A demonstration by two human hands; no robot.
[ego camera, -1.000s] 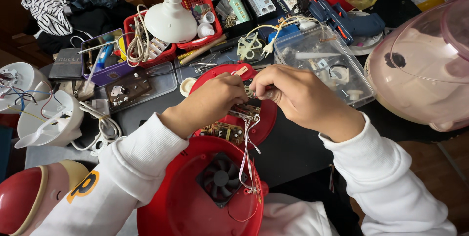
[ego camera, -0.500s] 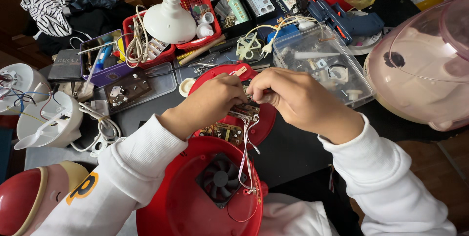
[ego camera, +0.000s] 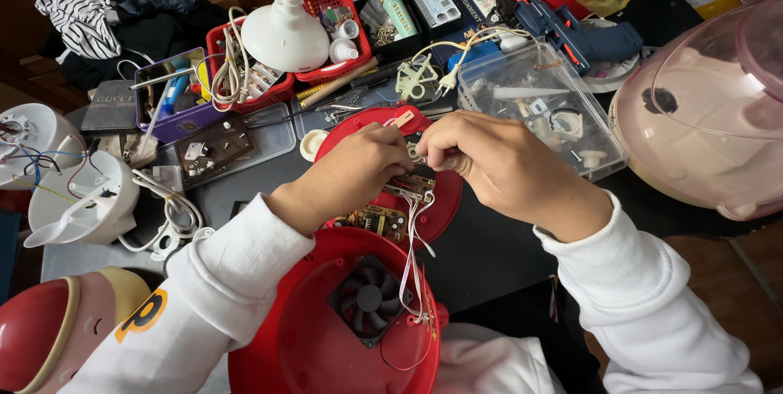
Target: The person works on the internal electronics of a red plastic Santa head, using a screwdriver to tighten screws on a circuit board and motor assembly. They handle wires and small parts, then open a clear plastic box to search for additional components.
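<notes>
Circuit board (ego camera: 410, 186) pinched between both your hands, just above the red disc (ego camera: 440, 206).

Your left hand (ego camera: 359, 172) has its fingers closed on the board's near edge, and your right hand (ego camera: 489, 167) closes its fingers on a small part at the board's top. White wires (ego camera: 414, 251) hang from the board down to the red housing (ego camera: 326, 337) with its black fan (ego camera: 369, 296), right in front of you. Beyond your right hand, a clear plastic box (ego camera: 538, 108) of small parts sits on the bench (ego camera: 489, 255).
</notes>
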